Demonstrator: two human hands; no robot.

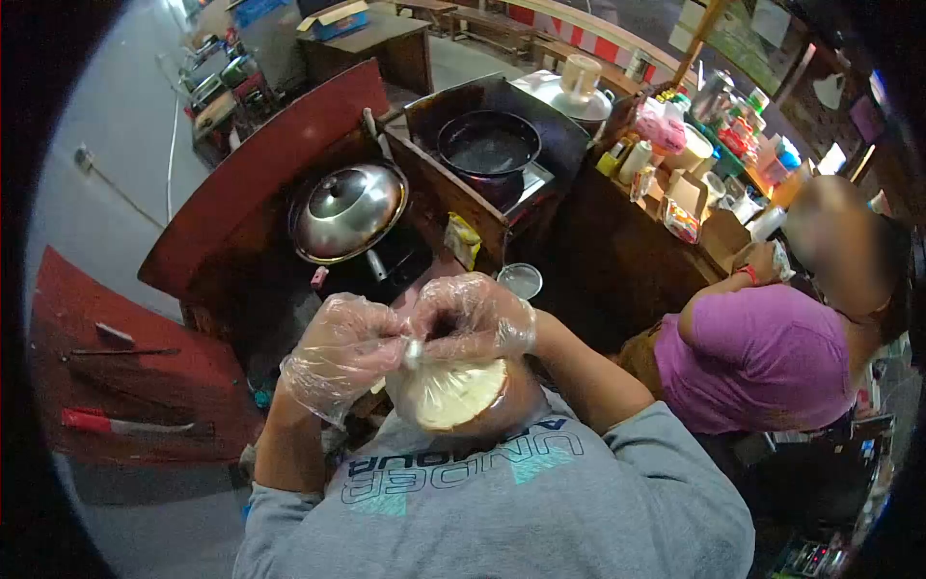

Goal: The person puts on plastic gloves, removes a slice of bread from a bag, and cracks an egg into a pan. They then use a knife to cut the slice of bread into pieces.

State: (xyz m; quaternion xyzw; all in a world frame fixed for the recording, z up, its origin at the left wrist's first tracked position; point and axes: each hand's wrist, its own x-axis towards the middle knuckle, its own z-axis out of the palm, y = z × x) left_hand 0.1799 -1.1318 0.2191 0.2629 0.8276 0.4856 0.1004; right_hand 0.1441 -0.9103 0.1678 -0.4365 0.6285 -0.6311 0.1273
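Both my hands wear thin clear plastic gloves and meet in front of my chest. Between them hangs a clear plastic bag (453, 378) with a pale, round, flat food (463, 398) inside, browned along its edge. My left hand (345, 343) pinches the gathered neck of the bag from the left, fingers closed. From the right, my right hand (473, 317) grips the same twisted neck, its thumb and fingers curled together. The bag's bunched top is mostly covered by my fingers.
Ahead stand a lidded pan (349, 212) on a stove and a dark wok (489, 145) on another burner. A yellow packet (463, 239) and a strainer (521, 280) are close by. To the right, a person in a purple shirt (767, 357) works at a crowded counter. A knife (125, 423) lies at left.
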